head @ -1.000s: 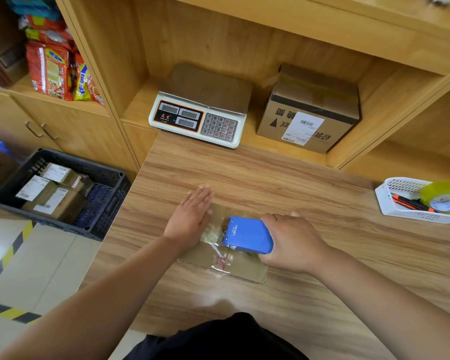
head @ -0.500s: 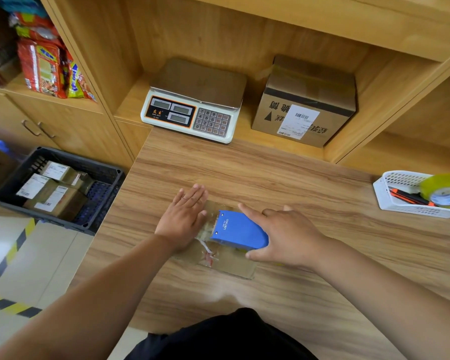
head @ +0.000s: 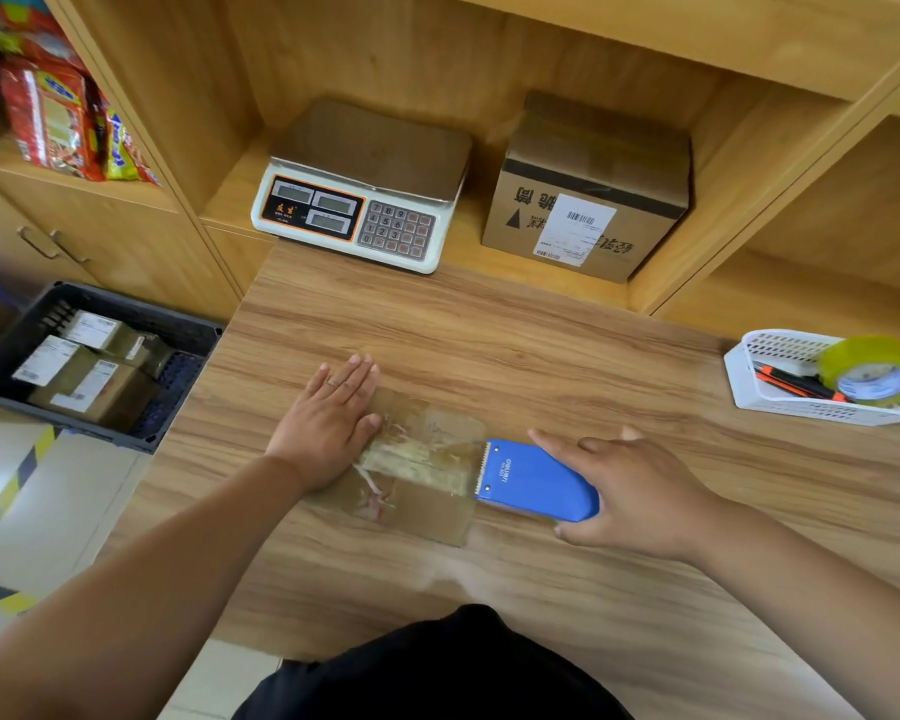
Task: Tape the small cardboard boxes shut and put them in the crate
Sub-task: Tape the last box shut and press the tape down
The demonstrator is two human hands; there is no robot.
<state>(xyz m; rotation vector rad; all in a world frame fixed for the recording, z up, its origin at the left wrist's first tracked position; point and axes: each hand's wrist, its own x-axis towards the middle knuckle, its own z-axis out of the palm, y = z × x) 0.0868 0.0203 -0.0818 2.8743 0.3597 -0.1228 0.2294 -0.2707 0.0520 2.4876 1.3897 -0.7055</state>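
Taping step: left grip (head: 328, 423), flat and released, pins small cardboard box (head: 417, 506); right grip (head: 640, 491) grasps blue tape dispenser (head: 533, 478) at box's right edge; next, probably, sever tape.

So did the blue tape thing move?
Yes. The blue tape dispenser slid right: before it sat over the middle of the small cardboard box, now it is past the box's right edge, held by the right hand.
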